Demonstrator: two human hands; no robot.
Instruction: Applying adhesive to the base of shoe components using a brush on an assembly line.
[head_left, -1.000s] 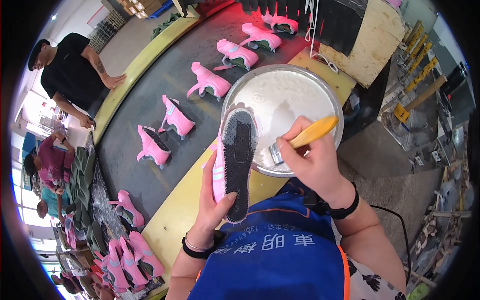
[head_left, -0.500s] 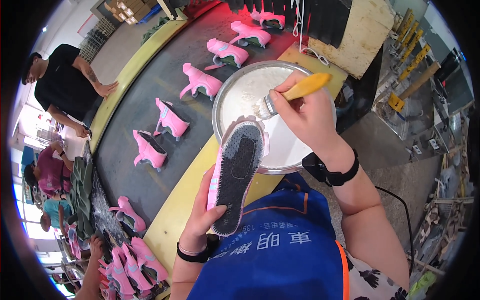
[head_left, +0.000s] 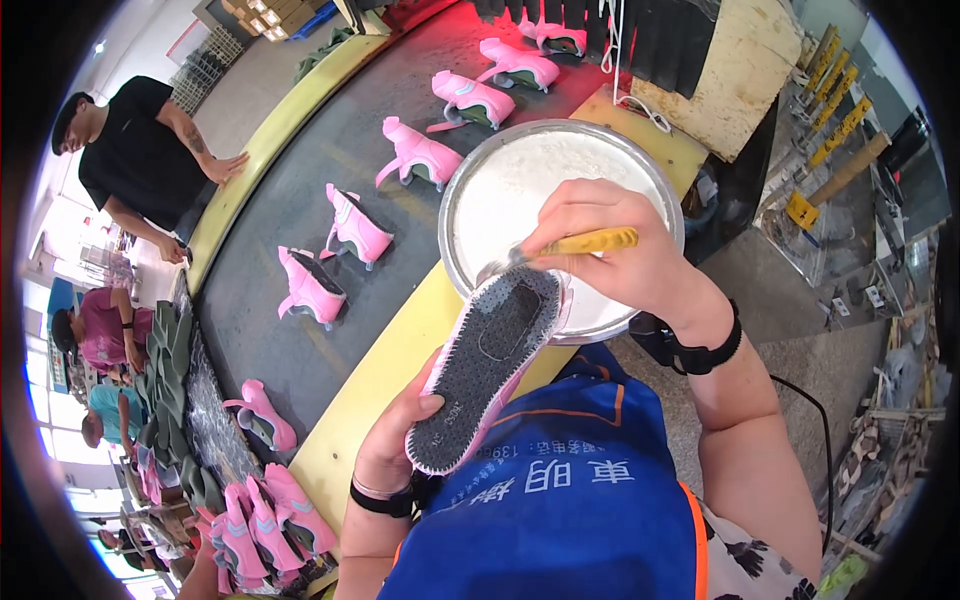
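I saw the right hand [head_left: 645,265], gripping the brush [head_left: 590,241], reach the shoe [head_left: 490,365]. So the work seemingly moved there from the pan [head_left: 447,225], the left hand [head_left: 395,425] grasping the shoe.

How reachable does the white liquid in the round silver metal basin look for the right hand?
Likely yes: the right hand, holding a yellow-handled brush, appears over the basin, and open white liquid lies beside it. The pink-sided, dark-bottomed shoe upper covers only part of the near rim.
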